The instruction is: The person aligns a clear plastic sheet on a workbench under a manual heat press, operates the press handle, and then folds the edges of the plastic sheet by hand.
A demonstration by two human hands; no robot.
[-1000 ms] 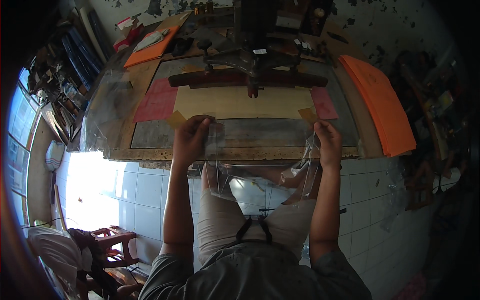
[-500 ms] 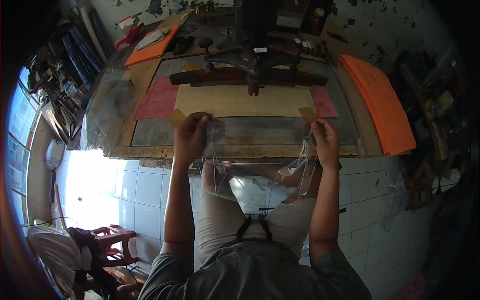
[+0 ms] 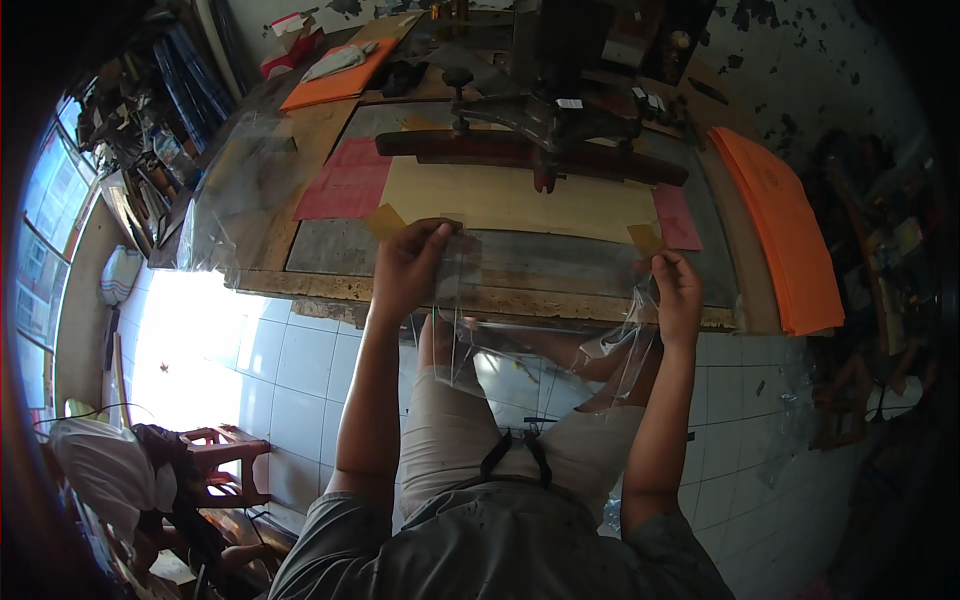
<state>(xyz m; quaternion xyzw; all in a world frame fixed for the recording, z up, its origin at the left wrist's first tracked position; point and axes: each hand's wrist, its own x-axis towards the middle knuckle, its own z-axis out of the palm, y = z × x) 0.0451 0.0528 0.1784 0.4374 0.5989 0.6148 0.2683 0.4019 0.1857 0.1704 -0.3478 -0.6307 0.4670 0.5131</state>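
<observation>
A clear plastic sheet hangs between my two hands and droops over the table's front edge above my lap. My left hand pinches its left upper corner, just below a long pale yellow paper strip. The right upper corner is pinched in my right hand. Beside each hand is a small ochre piece, the left one and the right one, both at the strip's near corners. Pink sheets, one left and one right, flank the strip.
Above the strip stands a dark press with a reddish crossbar. Orange sheets are stacked at the right; a grey cloth lies on more orange at the far left. Loose clear plastic covers the table's left corner. At lower left, someone sits near a red stool.
The whole view has shifted and tilted slightly, so the table sits further right. Both hands keep their pinch on the plastic sheet, with little movement relative to the table.
</observation>
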